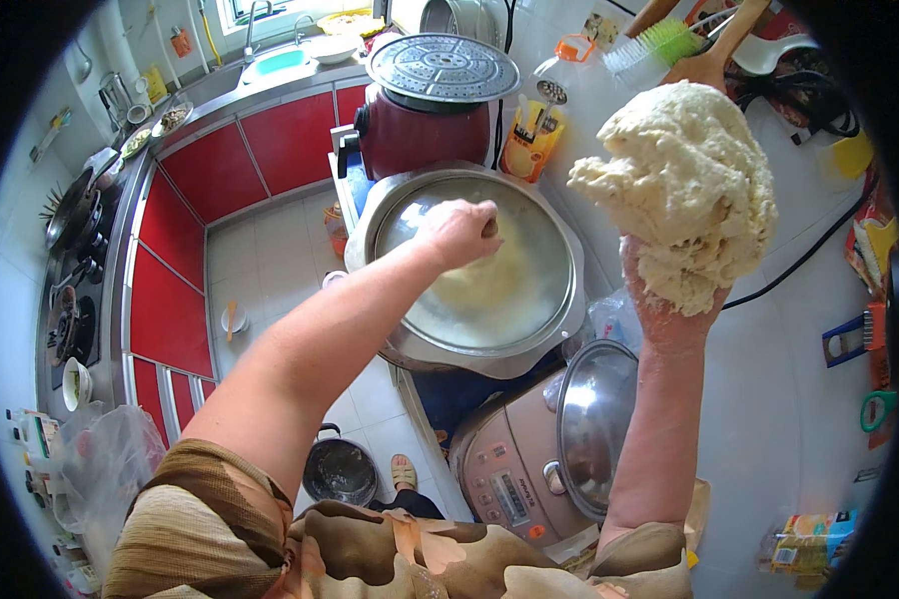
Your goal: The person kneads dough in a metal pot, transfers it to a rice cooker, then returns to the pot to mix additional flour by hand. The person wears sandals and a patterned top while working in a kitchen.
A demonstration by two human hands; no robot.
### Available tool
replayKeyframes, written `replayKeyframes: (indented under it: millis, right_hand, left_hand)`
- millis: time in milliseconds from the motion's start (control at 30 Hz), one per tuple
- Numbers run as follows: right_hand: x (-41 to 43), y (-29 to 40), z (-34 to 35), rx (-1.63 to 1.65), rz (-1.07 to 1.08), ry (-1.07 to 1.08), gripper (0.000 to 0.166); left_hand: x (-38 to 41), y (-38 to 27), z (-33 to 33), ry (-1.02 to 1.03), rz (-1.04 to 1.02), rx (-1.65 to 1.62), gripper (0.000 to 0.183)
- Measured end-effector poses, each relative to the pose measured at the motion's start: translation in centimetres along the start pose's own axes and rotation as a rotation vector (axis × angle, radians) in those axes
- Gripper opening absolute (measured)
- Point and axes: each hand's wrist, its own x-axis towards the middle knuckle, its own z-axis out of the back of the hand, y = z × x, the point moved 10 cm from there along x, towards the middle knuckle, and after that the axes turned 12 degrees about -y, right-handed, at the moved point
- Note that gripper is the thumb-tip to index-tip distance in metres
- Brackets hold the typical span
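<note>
My left hand [461, 233] is closed over the middle of a round glass lid [517, 314], its knob hidden in my fingers. The lid lies over a wide metal basin [367, 247], and something pale yellow shows blurred through the glass. A large lump of sticky, rough dough [689, 180] rests in my raised right hand [667, 307], which it mostly covers. The dough is up and to the right of the basin, apart from it. Flour or dough clings to my right wrist.
A dark red electric cooker [427, 135] with a perforated steamer plate [443, 67] stands behind the basin. Nearer me are a pink rice cooker [506, 472] and a steel lid [599, 427]. A black pot [339, 472] is on the floor. A gas stove [67, 322] lines the left side.
</note>
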Motion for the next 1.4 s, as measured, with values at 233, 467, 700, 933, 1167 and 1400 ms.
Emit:
replayKeyframes:
  millis: [233, 467, 700, 933, 1167, 1400]
  right_hand:
    - [0.9, 1.7, 1.8, -0.062, 0.098, -0.209, 0.060]
    - [1.1, 1.9, 2.8, -0.071, 0.011, -0.026, 0.059]
    - [1.9, -1.3, 7.0, -0.248, -0.078, -0.279, 0.050]
    - [2.7, -9.6, 11.6, -0.566, -0.453, -0.254, 0.048]
    - [3.6, -13.4, 13.8, -0.878, -0.635, -0.225, 0.042]
    - [4.2, -15.5, 11.3, -1.663, -0.366, -0.024, 0.044]
  left_hand:
    - [1.7, 3.0, 3.3, -0.212, 0.197, -0.230, 0.022]
    - [4.6, 7.5, 12.6, -0.424, 0.339, -0.499, 0.027]
    - [1.8, 7.8, 23.1, -0.644, 0.327, -0.646, 0.025]
    - [-1.6, 8.2, 25.3, -0.648, 0.355, -0.638, 0.024]
    - [-4.2, 9.5, 24.3, -0.648, 0.454, -0.634, 0.023]
    - [-6.0, 11.5, 22.6, -0.634, 0.482, -0.593, 0.023]
